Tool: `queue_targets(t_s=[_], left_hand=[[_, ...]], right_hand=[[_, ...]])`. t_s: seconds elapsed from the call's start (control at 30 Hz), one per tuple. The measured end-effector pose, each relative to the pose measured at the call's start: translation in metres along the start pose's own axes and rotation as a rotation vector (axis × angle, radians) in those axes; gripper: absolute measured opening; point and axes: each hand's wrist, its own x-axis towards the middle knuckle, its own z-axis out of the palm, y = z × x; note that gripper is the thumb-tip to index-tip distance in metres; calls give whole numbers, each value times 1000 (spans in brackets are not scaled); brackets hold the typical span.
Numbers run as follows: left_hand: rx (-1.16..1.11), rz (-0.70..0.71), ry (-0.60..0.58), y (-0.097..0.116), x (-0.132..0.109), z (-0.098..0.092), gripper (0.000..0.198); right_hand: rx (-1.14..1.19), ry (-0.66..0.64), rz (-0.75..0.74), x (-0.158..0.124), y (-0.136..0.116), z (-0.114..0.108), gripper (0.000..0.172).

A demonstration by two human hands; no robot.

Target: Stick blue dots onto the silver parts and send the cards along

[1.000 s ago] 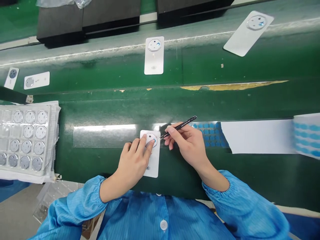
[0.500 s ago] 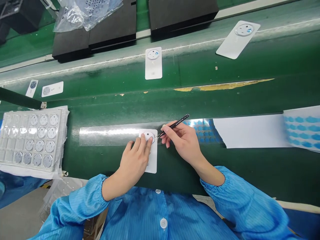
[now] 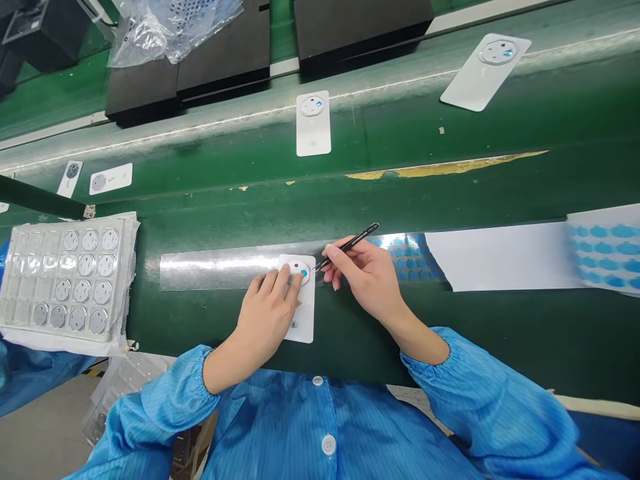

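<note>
A white rectangular panel (image 3: 307, 310) lies on the green bench in front of me, with a round white and silver disc (image 3: 293, 264) at its far end. A small blue dot (image 3: 304, 272) shows on the disc's right side. My left hand (image 3: 267, 310) rests over the panel's left side, fingers stretched out and fingertips at the disc; it hides part of both. My right hand (image 3: 363, 273) is closed around black tweezers (image 3: 353, 243), whose fine tips point left at the disc's right edge, close to the blue dot.
A clear tray (image 3: 30, 287) with several discs stands at the left, near another person's blue sleeve (image 3: 40, 373). A clear strip (image 3: 215, 270) and a sheet with blue dots (image 3: 607, 250) lie along the bench. Behind, the green belt (image 3: 225, 150) carries white panels (image 3: 314, 137).
My left fingertips have drawn back slightly, and the blue dot on the disc now shows. The tweezers stay by the disc. Panels on the belt have shifted right.
</note>
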Motion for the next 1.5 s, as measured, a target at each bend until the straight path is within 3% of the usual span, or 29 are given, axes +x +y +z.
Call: queue_targets(t_s=[0.23, 0.53, 0.83, 0.97, 1.07, 1.13, 1.23, 1.33, 1.4, 1.5], left_hand=[[19, 29, -62, 1, 0, -3, 46], [40, 40, 0, 0, -4, 5, 45], [51, 37, -33, 0, 0, 4, 47], [18, 7, 19, 0, -5, 6, 48], [-52, 25, 75, 5, -17, 9, 64], [-111, 105, 69, 10, -28, 14, 90], [-191, 176, -13, 16, -42, 22, 121], [-202, 187, -108, 20, -51, 25, 138], [-147, 232, -133, 22, -57, 24, 127], [-51, 389, -58, 19, -69, 15, 74]], right_hand=[[-1, 3, 12, 1, 1, 1, 35], [2, -1, 22, 1, 3, 0, 37], [23, 2, 24, 2, 3, 1, 41], [22, -5, 2, 2, 5, 0, 41], [33, -7, -9, 3, 3, 0, 43], [46, 0, -8, 4, 0, 1, 45], [57, 9, -4, 4, -4, 2, 46], [58, 18, 0, 3, -5, 2, 46], [55, 20, 4, 3, -4, 1, 46], [33, 22, 2, 2, -6, 0, 45]])
